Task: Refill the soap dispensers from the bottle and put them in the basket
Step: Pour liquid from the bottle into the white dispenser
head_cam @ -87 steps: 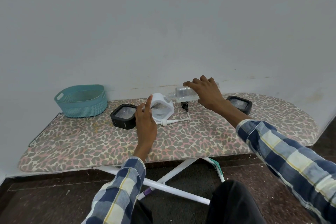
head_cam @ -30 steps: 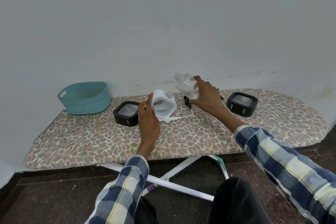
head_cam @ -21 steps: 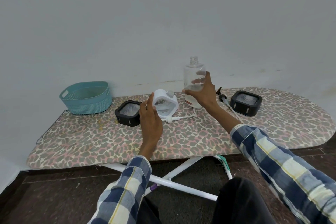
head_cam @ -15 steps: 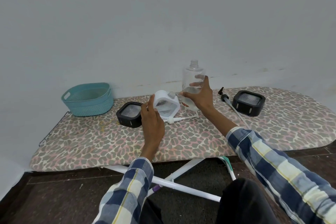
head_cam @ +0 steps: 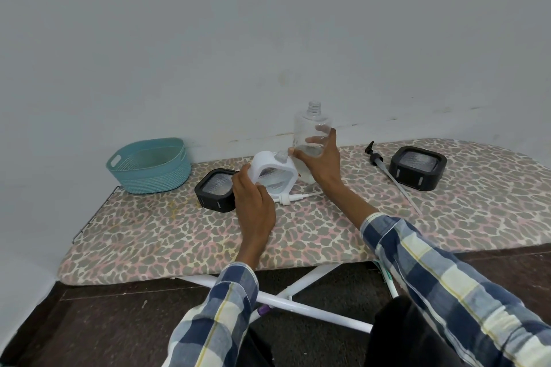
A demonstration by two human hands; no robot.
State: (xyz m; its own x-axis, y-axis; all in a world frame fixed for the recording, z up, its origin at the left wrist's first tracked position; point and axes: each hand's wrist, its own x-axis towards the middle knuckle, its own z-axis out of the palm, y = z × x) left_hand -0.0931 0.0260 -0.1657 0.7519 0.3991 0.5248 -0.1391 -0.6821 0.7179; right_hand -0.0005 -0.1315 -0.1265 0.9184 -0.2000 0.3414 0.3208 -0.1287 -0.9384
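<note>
Head view: bottle [head_cam: 311, 131] upright in right hand [head_cam: 320, 162].

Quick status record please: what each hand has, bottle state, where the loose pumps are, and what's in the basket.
left hand: holds white dispenser
right hand: grips clear bottle
bottle: upright on the ironing board, cap off
white pump: lying on the board, in front of the dispenser
black pump: lying beside right black dispenser
left black dispenser: on the board
basket: no dispenser visible inside
</note>
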